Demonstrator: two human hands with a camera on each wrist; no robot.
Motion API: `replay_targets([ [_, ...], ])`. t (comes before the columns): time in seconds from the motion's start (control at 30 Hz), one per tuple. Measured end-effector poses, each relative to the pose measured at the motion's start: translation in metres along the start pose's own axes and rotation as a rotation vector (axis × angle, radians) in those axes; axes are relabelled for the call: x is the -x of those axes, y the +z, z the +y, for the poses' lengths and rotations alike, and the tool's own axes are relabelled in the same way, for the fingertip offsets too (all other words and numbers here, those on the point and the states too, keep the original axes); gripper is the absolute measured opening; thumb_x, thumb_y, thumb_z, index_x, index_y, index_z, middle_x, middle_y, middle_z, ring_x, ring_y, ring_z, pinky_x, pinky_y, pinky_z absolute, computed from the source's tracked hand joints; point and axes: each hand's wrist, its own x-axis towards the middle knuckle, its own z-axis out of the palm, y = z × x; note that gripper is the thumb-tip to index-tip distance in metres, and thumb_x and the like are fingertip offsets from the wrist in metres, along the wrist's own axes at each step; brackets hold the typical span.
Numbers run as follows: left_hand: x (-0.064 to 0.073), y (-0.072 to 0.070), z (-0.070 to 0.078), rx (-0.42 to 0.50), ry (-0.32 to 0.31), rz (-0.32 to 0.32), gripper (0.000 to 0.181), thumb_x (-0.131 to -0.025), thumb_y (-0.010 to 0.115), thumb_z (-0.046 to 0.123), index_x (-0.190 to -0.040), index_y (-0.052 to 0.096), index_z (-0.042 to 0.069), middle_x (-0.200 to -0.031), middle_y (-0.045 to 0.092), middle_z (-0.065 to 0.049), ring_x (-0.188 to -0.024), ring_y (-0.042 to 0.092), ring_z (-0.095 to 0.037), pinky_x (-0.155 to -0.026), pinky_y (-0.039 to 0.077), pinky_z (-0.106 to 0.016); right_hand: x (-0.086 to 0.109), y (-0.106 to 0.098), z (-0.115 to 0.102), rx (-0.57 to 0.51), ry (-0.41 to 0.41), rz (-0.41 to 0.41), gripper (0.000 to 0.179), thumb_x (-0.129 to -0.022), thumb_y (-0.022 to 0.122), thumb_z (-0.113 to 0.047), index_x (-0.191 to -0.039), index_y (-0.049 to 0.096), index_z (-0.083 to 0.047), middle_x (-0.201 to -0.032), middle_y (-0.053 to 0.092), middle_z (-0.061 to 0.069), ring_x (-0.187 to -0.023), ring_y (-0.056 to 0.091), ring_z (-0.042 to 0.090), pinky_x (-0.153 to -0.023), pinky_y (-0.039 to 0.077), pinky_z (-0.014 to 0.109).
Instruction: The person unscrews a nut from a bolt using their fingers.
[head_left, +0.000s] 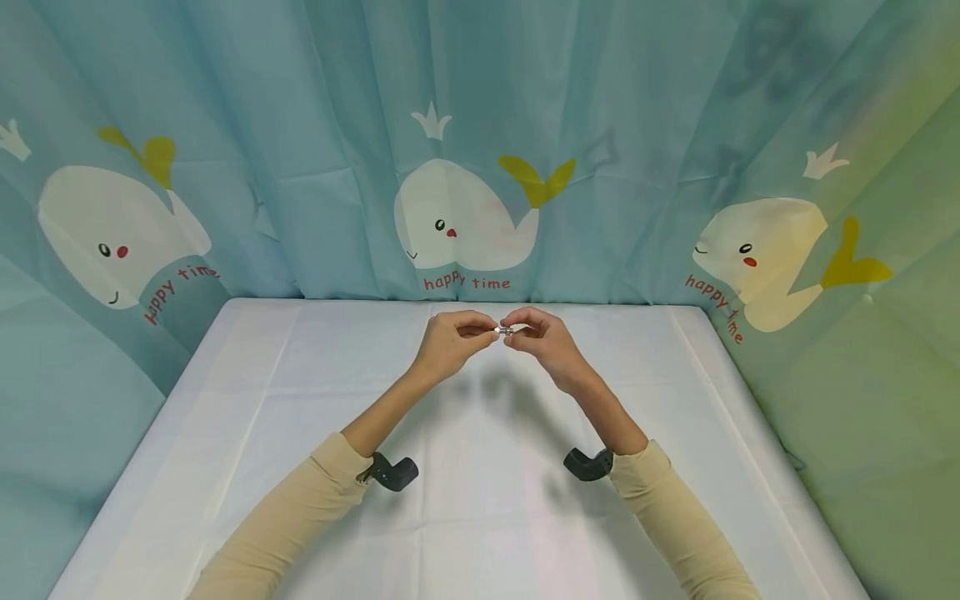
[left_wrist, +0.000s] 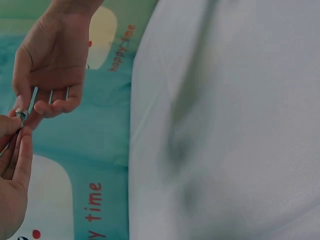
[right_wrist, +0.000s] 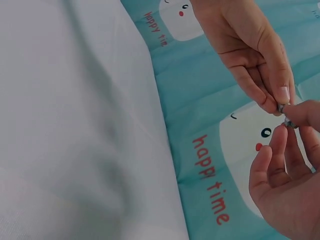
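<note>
Near the far edge of the table, a small silvery metal fitting [head_left: 505, 331] is held up between both hands, above the cloth. Thumb and fingertips of my left hand [head_left: 450, 342] pinch its left end. At the other end, my right hand [head_left: 551, 343] pinches it the same way, its other fingers loosely bent in the right wrist view. That view also shows ridged metal [right_wrist: 289, 123] at the right fingertips, and a second bit of metal shows under the left thumb. The fingertips hide much of the fitting, so I cannot tell its exact kind.
A white cloth [head_left: 480, 500] covers the table. Blue-green curtains [head_left: 322, 208] printed with white whales hang along its back and sides. Each wrist carries a black camera mount [head_left: 396, 473], just beyond the beige sleeves [head_left: 292, 508].
</note>
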Motion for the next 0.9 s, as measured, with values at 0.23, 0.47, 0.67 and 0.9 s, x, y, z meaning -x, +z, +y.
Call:
replay_targets([
  [0.23,-0.0008,-0.001,0.0009,0.0,0.012,0.006,0.013,-0.082,0.068,0.002,-0.092,0.069,-0.006,-0.088,0.068,-0.015,-0.079,0.066,-0.024,-0.07,0.053,-0.027,-0.0017,-0.0007,-0.0015,-0.008,0.12,0.075,0.034,-0.089,0.061,-0.03,-0.108,0.061,-0.001,-0.096,0.064,0.008,-0.084,0.058,0.025,-0.078,0.051,0.033],
  [0.47,-0.0009,-0.001,0.0016,0.0,0.015,0.002,0.013,-0.082,0.068,0.003,-0.092,0.069,-0.005,-0.087,0.068,-0.014,-0.079,0.066,-0.024,-0.07,0.053,-0.026,-0.0022,-0.0012,-0.0027,0.022,0.151,0.047,0.044,-0.089,0.059,-0.029,-0.104,0.06,0.012,-0.082,0.064,0.009,-0.086,0.055,0.034,-0.077,0.05,0.03],
  [0.67,0.0001,-0.0017,0.0011,0.001,0.019,-0.001,0.014,-0.082,0.068,0.003,-0.093,0.069,-0.005,-0.088,0.068,-0.015,-0.08,0.066,-0.025,-0.07,0.053,-0.026,-0.0016,-0.0014,-0.0023,0.023,0.117,0.046,0.026,-0.089,0.061,-0.021,-0.099,0.063,0.003,-0.089,0.065,0.009,-0.085,0.057,0.027,-0.085,0.047,0.043],
  [0.9,0.0009,-0.0023,0.0003,-0.007,0.008,-0.007,0.014,-0.082,0.068,0.003,-0.093,0.069,-0.005,-0.089,0.067,-0.015,-0.08,0.066,-0.024,-0.07,0.053,-0.026,0.0017,-0.0016,-0.0037,0.017,0.074,0.031,0.023,-0.084,0.065,-0.011,-0.105,0.063,-0.001,-0.096,0.064,0.009,-0.092,0.057,0.027,-0.086,0.046,0.045],
])
